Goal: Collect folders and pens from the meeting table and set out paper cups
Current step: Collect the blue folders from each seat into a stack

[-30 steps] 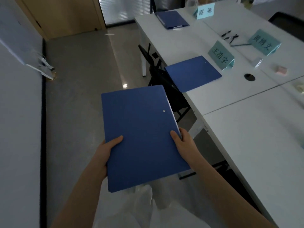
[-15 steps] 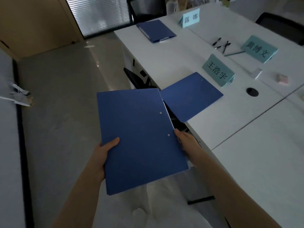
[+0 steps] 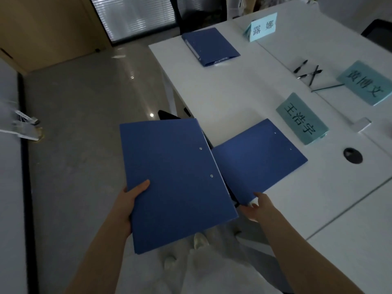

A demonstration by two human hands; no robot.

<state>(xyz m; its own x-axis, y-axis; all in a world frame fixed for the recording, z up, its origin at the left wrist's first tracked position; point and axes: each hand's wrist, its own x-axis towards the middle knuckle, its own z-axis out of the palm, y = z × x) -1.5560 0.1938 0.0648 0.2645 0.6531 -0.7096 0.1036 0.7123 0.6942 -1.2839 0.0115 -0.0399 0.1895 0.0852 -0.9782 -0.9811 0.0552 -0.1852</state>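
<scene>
Altogether three flat blue card folders show. One, the held blue folder (image 3: 176, 183), is off the table's near edge, gripped along its left edge by the left hand (image 3: 129, 200), thumb on the cover and the other fingers hidden beneath. A second blue folder (image 3: 258, 160) lies on the white meeting table (image 3: 233, 98), its near corner overhanging the edge; the right hand (image 3: 257, 207) reaches that corner with thumb on top and fingers loosely spread below, and whether it has a grip I cannot tell. A third blue folder (image 3: 211, 46) lies at the table's far end. Several dark pens (image 3: 308, 73) lie crossed together near the far side; their exact number is hard to make out. Three pale teal name cards stand on the table: one (image 3: 263, 27) far, one (image 3: 301, 118) just beyond the second folder, one (image 3: 367, 82) cut off at the right edge. A round black cable hole (image 3: 352, 155) sits to the right.
</scene>
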